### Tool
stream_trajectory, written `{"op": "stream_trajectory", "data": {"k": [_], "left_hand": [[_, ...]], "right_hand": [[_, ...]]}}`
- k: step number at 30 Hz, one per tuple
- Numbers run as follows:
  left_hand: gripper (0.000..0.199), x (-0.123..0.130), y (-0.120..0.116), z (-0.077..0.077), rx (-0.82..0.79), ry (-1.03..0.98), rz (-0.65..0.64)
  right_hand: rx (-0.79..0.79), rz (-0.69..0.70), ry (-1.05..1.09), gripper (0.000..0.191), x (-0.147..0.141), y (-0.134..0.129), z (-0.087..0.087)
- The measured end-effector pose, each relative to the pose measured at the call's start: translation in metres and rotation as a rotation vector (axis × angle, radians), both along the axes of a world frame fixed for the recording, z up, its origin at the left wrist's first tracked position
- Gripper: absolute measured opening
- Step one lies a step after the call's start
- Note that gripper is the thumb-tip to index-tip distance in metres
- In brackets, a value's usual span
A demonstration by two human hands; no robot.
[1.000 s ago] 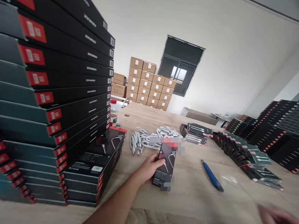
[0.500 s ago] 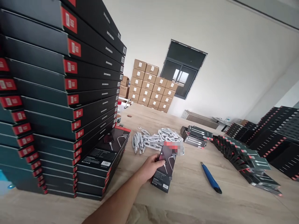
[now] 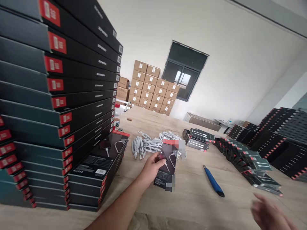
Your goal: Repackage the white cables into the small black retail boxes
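A slim black-and-red charging cable box [image 3: 169, 166], printed with a white cable, is upright in my left hand [image 3: 151, 167], with the thumb across its front. Part of the box is pixelated. Behind it lies a pile of white coiled cables [image 3: 139, 147] on the wooden table [image 3: 187, 207]. My right hand [image 3: 270, 212] shows at the lower right edge, smeared by motion; I cannot make out its fingers clearly. The nearest thing to it is a blue utility knife [image 3: 213, 181] on the table, not touched.
Tall stacks of black boxes [image 3: 79, 102] rise on the left, beside a lower stack [image 3: 88, 169]. Small black packs [image 3: 201, 134] and a slanting row of them [image 3: 254, 159] lie to the right. More black boxes [image 3: 280, 143] stand behind. Brown cartons [image 3: 148, 88] are piled by the wall.
My right hand has come into view at the lower right. My left hand still holds the box, now tilted slightly more upright. The view has shifted a little to the right.
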State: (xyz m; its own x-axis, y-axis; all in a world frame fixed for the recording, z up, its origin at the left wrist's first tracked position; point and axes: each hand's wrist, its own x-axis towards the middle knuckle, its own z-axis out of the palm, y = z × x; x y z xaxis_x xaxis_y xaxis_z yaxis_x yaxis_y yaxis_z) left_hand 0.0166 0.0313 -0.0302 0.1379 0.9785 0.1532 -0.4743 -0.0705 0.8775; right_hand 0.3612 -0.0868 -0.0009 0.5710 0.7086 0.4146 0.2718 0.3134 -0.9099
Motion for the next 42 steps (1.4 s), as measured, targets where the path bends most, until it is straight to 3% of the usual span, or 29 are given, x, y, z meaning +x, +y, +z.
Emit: {"op": "stream_trajectory", "data": {"k": [2, 5, 7, 9, 12, 14, 16, 19, 22, 27, 31, 35, 38, 42], "left_hand": [[0.045, -0.004, -0.002, 0.006, 0.025, 0.014, 0.036], [0.051, -0.011, -0.002, 0.013, 0.08, 0.04, 0.078], [0.053, -0.016, 0.0, 0.015, 0.119, 0.067, 0.095], [0.055, -0.02, 0.002, 0.014, 0.144, 0.109, 0.101], [0.06, -0.02, -0.001, 0.011, 0.161, 0.175, 0.096], [0.07, -0.015, -0.008, 0.012, 0.197, 0.23, 0.138], [0.091, -0.008, -0.019, 0.018, 0.283, 0.341, 0.228], [0.112, 0.002, -0.034, 0.03, 0.318, 0.36, 0.246], [0.097, 0.004, -0.041, 0.037, 0.353, 0.315, 0.33], [0.075, -0.006, -0.04, 0.041, 0.525, 0.581, 0.48], [0.067, -0.015, -0.037, 0.043, 0.783, 0.968, 0.543], [0.064, -0.017, -0.032, 0.041, 0.914, 1.231, 0.507], [0.064, -0.016, -0.029, 0.038, 0.928, 1.331, 0.435], [0.071, -0.013, -0.027, 0.031, 0.923, 1.407, 0.413]], "right_hand": [[-0.098, 0.074, -0.081, 0.048, -0.047, 0.023, 0.012], [-0.236, 0.526, -0.254, 0.063, -0.129, 0.073, 0.028], [-0.326, 0.913, -0.308, 0.064, -0.172, 0.1, 0.023], [-0.282, 1.086, -0.32, 0.058, -0.199, 0.114, 0.004], [-0.174, 0.953, -0.303, 0.046, -0.212, 0.115, -0.034], [-0.151, 0.845, -0.296, 0.04, -0.208, 0.111, -0.049], [-0.12, 0.772, -0.371, 0.032, -0.203, 0.108, -0.051], [-0.059, 0.648, -0.641, 0.031, -0.199, 0.107, -0.042], [-0.052, 0.574, -0.848, 0.041, -0.2, 0.105, -0.036], [0.016, 0.724, -0.819, 0.065, -0.193, 0.103, -0.037], [-0.036, 0.791, -0.402, 0.044, -0.179, 0.109, -0.031], [-0.05, 1.049, 0.021, 0.042, -0.173, 0.107, -0.015], [0.0, 1.186, 0.033, 0.038, -0.175, 0.1, -0.004], [-0.003, 1.142, -0.003, 0.028, -0.178, 0.095, 0.0]]}}
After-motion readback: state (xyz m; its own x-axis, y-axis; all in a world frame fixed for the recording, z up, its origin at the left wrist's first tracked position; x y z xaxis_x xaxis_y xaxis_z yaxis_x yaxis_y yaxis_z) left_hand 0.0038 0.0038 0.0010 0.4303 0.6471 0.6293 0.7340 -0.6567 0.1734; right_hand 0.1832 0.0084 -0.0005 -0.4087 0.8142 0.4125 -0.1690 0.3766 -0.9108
